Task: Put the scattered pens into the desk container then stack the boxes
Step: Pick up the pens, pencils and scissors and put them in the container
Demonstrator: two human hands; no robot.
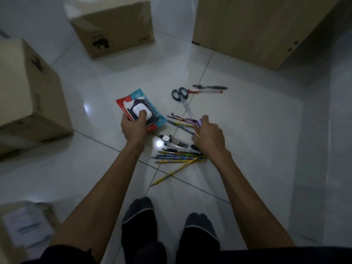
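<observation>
Looked like a room in a home, or perhaps a small office. Had a glossy white tiled floor [247, 130], stood on in dark socks [141, 221] at six o'clock. Held plain cardboard boxes [24, 96] at nine and eleven o'clock, and a wood-grain cabinet [257, 29] at one o'clock. Showed everyday stationery loose on the tiles near the centre: pens [181, 155] and scissors [182, 100]. Lay dim, with small lamp glints on the tiles.

I see bare floor tile [257, 130] free right of centre. A cardboard box [24, 96] blocks the left edge, another box [114, 25] the upper left, a wooden cabinet [257, 29] the upper right. Scissors [184, 104] and scattered pens [181, 156] clutter the centre. The blurred shape [24, 225] lower left may be a box.
</observation>
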